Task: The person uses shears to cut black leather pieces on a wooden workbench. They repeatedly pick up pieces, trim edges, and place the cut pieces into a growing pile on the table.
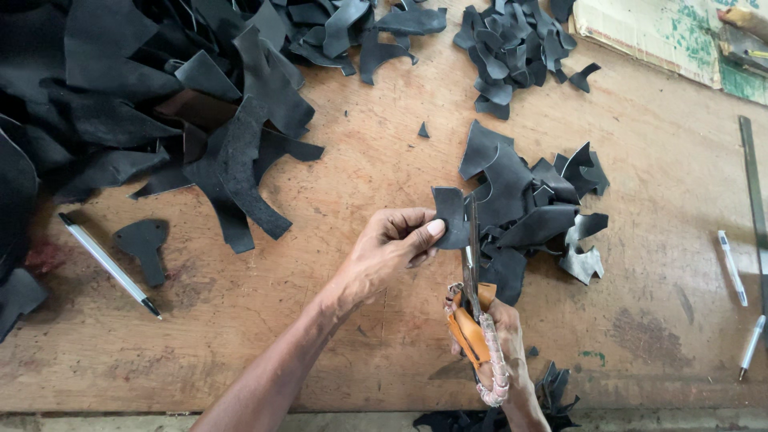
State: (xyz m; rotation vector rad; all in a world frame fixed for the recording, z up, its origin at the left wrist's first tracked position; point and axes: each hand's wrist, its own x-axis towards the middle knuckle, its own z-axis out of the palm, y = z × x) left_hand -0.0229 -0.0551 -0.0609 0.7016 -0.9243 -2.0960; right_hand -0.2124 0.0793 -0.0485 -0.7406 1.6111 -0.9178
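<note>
My left hand [390,248] pinches a small black leather piece [450,214] between thumb and fingers, holding it above the wooden table [352,168]. Gripped in my right hand [502,340] are scissors [473,264] with orange wrapped handles. Their blades point away from me and meet the right edge of the piece. Just right of the blades lies a pile of cut black leather shapes [532,212].
A large heap of black leather offcuts [152,104] fills the left and far side, and a smaller pile [516,48] sits at the back. A pen [110,265] and a cut shape [144,244] lie at left. Two pens [732,267] and a metal ruler [755,200] lie at right.
</note>
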